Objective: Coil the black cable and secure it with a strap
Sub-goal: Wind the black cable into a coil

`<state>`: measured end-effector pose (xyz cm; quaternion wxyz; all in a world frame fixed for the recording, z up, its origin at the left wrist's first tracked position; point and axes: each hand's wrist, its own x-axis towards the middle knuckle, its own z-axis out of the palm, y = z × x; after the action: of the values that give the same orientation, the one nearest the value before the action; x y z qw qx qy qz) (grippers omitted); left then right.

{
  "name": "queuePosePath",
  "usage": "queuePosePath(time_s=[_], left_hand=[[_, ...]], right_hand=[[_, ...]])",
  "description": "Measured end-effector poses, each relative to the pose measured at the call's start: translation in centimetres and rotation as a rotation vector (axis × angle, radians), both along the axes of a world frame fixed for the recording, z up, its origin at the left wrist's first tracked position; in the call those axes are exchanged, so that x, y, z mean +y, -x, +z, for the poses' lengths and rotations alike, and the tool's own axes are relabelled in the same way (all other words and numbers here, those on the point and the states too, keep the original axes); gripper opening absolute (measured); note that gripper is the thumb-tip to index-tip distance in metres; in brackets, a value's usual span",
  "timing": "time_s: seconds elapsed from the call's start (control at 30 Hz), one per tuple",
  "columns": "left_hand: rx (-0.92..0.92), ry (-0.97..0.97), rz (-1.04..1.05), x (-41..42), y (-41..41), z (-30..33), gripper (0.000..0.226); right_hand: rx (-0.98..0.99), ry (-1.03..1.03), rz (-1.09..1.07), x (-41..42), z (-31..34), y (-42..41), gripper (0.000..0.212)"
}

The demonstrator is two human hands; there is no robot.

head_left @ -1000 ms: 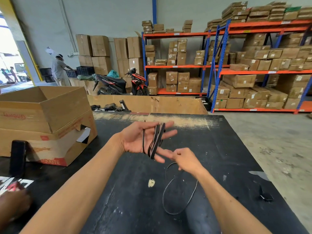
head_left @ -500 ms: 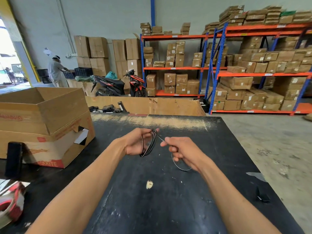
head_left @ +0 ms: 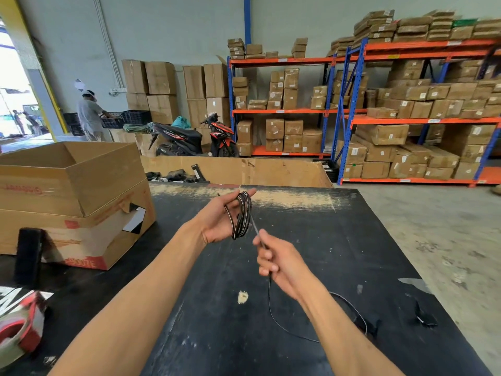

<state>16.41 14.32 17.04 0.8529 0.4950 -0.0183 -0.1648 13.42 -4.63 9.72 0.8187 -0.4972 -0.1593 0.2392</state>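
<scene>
My left hand (head_left: 217, 222) is palm up at twelve o'clock above the black table (head_left: 339, 240), fingers curled loosely through a slim oval coil of glossy black cable (head_left: 242, 215) that it holds. My right hand (head_left: 280, 263), just toward five o'clock from it, is closed in a fist around the cable's straight free stretch, which then droops in a thin loop onto the matte, scuffed tabletop at six o'clock. A torn brown cardboard box (head_left: 81, 202) sits at ten o'clock.
</scene>
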Motion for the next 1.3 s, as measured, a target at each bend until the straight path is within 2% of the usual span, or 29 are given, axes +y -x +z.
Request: queuePosePath(time_s=[0.1, 0.23, 0.33, 0.4, 0.47, 0.57, 0.67, 0.73, 0.8, 0.9, 1.0, 1.13, 1.23, 1.3], left_hand=[[-0.048, -0.012, 0.071, -0.5, 0.2, 1.0, 0.043], [-0.062, -0.028, 0.021, 0.1, 0.6, 2.3, 0.045], [-0.089, -0.038, -0.093, 0.5, 1.1, 3.0, 0.046], [-0.094, -0.044, -0.277, 0.4, 1.7, 3.1, 0.049], [-0.081, -0.091, -0.507, 0.3, 2.4, 2.8, 0.054], [0.0, -0.295, -0.737, 0.0, 3.4, 1.8, 0.059], [0.122, -0.57, -0.755, -0.2, 3.7, 0.6, 0.057], [0.194, -0.63, -0.63, -0.1, 3.3, -0.1, 0.061], [0.219, -0.549, -0.426, 0.3, 2.5, -0.6, 0.059], [0.139, -0.342, -0.135, 1.0, 1.4, -0.7, 0.051], [0.082, -0.123, 0.018, 0.9, 0.7, -0.1, 0.049], [0.01, -0.033, 0.039, 0.4, 0.6, 1.1, 0.047], [-0.041, 0.054, -0.044, 0.0, 1.0, 1.9, 0.045], [-0.072, 0.074, -0.15, -0.1, 1.4, 2.1, 0.046]], right_hand=[[-0.111, 0.202, 0.021, 0.9, -2.4, 0.7, 0.032], [-0.175, 0.378, 0.004, 0.7, -4.7, 0.8, 0.036], [-0.24, 0.614, -0.096, 0.2, -4.9, 0.3, 0.05], [-0.26, 0.745, -0.179, -0.2, -4.0, -0.7, 0.057], [-0.197, 0.738, -0.22, -0.8, -2.2, -2.1, 0.049], [-0.094, 0.656, -0.176, -2.2, 1.6, -4.2, 0.036], [-0.126, 0.702, -0.1, -3.3, 5.5, -5.1, 0.041], [-0.172, 0.728, -0.09, -3.5, 7.5, -5.1, 0.039], [-0.188, 0.656, -0.069, -3.4, 8.4, -4.7, 0.035], [-0.242, 0.589, 0.005, -2.9, 7.7, -3.3, 0.031], [-0.232, 0.508, 0.095, -2.2, 5.2, -1.7, 0.032], [-0.167, 0.41, 0.217, -1.0, 0.7, 0.0, 0.029], [-0.154, 0.506, 0.224, -0.9, -2.3, 0.5, 0.035], [-0.147, 0.604, 0.132, -1.3, -3.1, 0.1, 0.042]])
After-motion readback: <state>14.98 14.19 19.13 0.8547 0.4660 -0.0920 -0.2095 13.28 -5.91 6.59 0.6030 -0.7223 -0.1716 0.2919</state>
